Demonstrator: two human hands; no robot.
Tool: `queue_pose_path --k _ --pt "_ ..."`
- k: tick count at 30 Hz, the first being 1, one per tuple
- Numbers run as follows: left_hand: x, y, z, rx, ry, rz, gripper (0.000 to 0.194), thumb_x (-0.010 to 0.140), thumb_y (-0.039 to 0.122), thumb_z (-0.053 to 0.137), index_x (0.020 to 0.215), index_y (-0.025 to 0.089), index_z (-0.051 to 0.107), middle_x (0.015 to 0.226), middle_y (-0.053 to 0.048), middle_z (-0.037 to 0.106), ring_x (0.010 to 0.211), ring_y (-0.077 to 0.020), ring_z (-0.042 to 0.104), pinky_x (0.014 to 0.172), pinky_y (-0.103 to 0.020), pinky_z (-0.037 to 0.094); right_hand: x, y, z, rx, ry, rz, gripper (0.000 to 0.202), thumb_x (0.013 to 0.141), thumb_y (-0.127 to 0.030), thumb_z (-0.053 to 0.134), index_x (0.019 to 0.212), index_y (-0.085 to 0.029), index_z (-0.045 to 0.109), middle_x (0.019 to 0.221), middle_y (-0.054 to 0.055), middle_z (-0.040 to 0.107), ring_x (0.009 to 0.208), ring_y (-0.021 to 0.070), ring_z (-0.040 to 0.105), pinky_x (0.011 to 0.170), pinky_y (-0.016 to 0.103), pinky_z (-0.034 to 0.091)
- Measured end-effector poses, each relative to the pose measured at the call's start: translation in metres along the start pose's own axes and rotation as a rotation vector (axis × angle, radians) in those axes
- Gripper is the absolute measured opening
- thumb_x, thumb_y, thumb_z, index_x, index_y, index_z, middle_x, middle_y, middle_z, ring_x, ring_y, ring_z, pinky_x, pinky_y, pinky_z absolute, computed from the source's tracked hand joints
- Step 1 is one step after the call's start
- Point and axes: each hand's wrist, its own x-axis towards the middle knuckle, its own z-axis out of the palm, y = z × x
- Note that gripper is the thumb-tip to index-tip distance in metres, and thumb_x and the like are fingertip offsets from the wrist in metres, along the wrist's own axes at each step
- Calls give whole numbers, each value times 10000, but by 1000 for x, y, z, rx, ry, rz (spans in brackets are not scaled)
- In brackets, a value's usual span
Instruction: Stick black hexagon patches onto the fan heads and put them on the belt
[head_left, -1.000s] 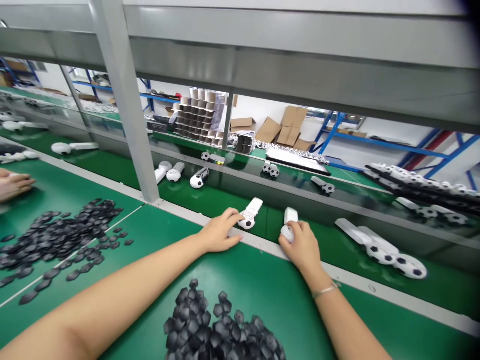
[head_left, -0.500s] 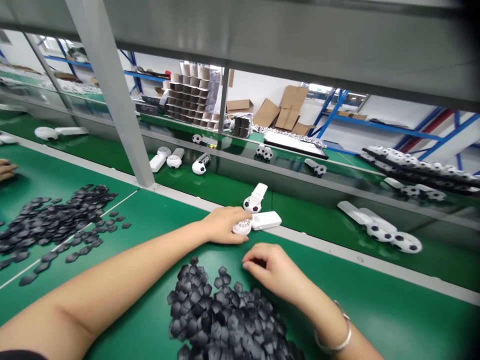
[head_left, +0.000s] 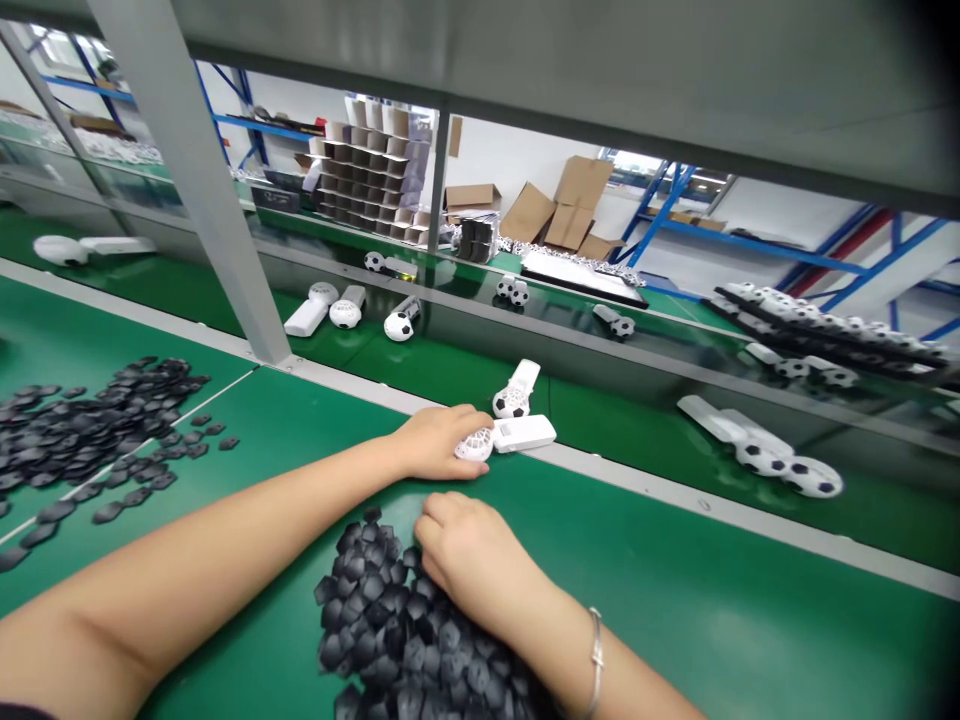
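Black pentagon patches (head_left: 420,640) lie under the curled right hand (head_left: 469,560); the left hand (head_left: 435,440) grips the white fan (head_left: 502,438) (handle pointing right) just beyond.

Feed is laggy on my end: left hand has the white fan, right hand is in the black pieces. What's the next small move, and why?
Probably pinch one black piece from the pile with the right hand and lift it toward the fan. The left hand steadies the fan's bare white head at the belt edge, while the fan beside it already has black patches.

Matt green belt (head_left: 675,590); glossy white plastic fan (head_left: 506,438); matt black pieces (head_left: 390,630).
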Motion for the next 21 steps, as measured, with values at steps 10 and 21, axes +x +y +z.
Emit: queue_pose_path --k 10,21 --pt "-3 6 -8 -188 -76 215 493 775 399 628 1232 262 505 1267 -26 568 1133 -223 555 910 -273 429 -19 20 -25 396 337 180 230 847 -62 517 995 -180 649 944 64 658 876 192 598 788 308 480" --pt "1 8 -11 -208 -122 190 486 749 383 662 1196 262 512 1225 -9 585 1113 -219 553 900 -273 423 -23 67 -18 519 420 330 152 817 -63 557 898 -184 600 811 20 626 738 167 582 671 284 465"
